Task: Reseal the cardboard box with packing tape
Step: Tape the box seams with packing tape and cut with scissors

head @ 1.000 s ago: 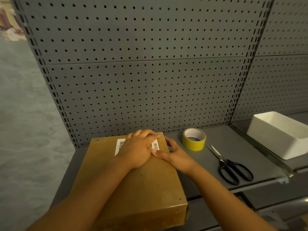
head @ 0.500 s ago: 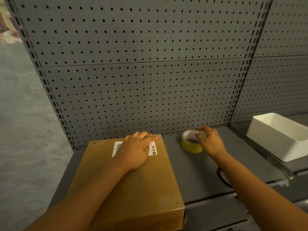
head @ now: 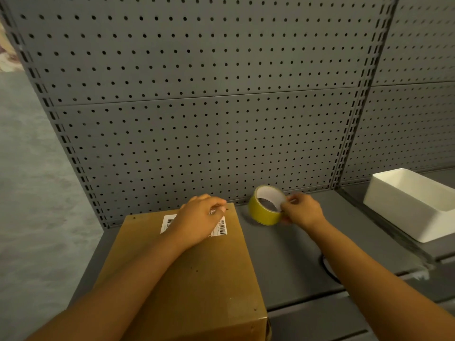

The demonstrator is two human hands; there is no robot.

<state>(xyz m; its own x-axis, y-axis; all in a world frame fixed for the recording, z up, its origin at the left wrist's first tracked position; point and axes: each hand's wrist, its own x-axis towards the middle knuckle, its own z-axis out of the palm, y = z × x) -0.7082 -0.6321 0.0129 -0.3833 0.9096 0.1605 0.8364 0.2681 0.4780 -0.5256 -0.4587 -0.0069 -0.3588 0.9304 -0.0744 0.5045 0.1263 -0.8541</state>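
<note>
Head view: left hand [head: 199, 219] lies flat, fingers relaxed, on cardboard box [head: 187, 274] on the shelf [head: 290, 262]. Right hand [head: 301, 209] pinches tape roll [head: 265, 205], tilted up beside the box. Risk — one-sided pinch, roll may slip.

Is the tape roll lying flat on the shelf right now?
No, the right hand holds the tape roll tilted up on its edge.

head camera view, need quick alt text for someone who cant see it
A person's right hand grips a yellow roll of packing tape, tilted up off a grey metal shelf, while the left hand rests on a brown cardboard box with a barcode label. A white rectangular plastic bin sits to the right.
</note>
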